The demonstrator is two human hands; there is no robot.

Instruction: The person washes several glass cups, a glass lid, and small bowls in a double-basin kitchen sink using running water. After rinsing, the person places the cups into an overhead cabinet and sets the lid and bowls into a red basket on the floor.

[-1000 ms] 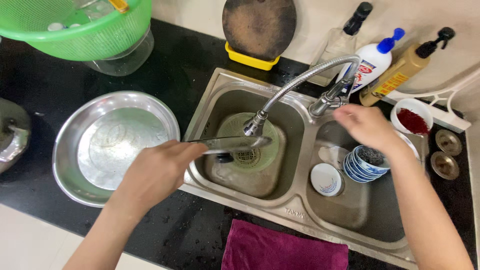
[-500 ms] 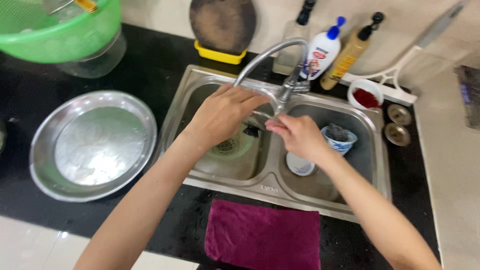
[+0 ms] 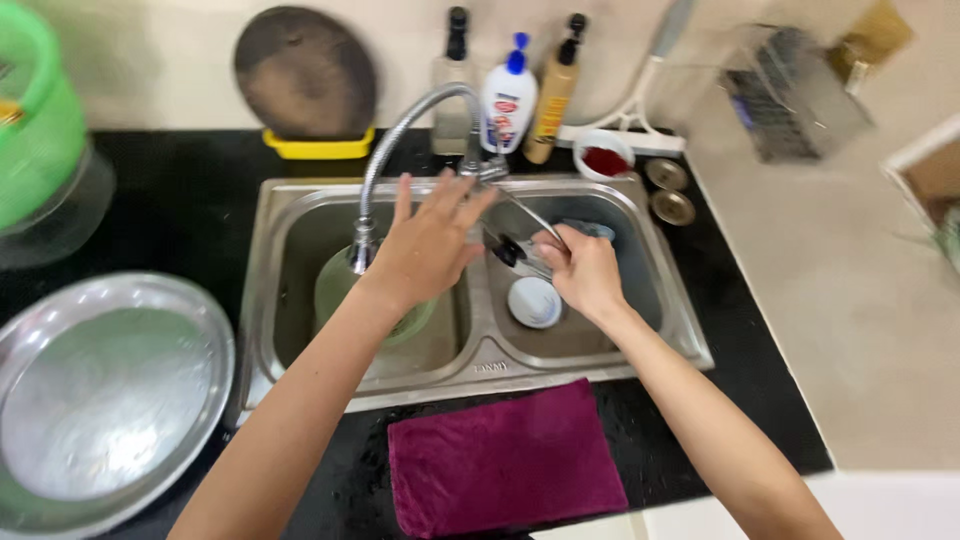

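My left hand (image 3: 430,248) hovers with fingers spread over the divider of the double steel sink (image 3: 480,365), just below the faucet lever (image 3: 487,170); it holds nothing. My right hand (image 3: 582,272) is in the right basin, closed on a thin metal utensil (image 3: 520,215) with a black part at its lower end. A small white bowl (image 3: 533,303) lies in the basin beside that hand, and blue-patterned bowls (image 3: 598,230) are mostly hidden behind it. The gooseneck faucet (image 3: 400,130) arches over the left basin, where a pale green bowl (image 3: 335,290) sits.
A maroon cloth (image 3: 500,460) lies on the black counter in front of the sink. A round steel tray (image 3: 100,390) and a green colander (image 3: 35,110) are at the left. Bottles (image 3: 508,100), a round board (image 3: 305,70), a red sauce dish (image 3: 605,160) and a wire rack (image 3: 790,90) line the back.
My left hand left the faucet spout and came over the divider, fingers spread. My right hand dropped from the faucet lever into the right basin and closed on the utensil. The view shifted right.
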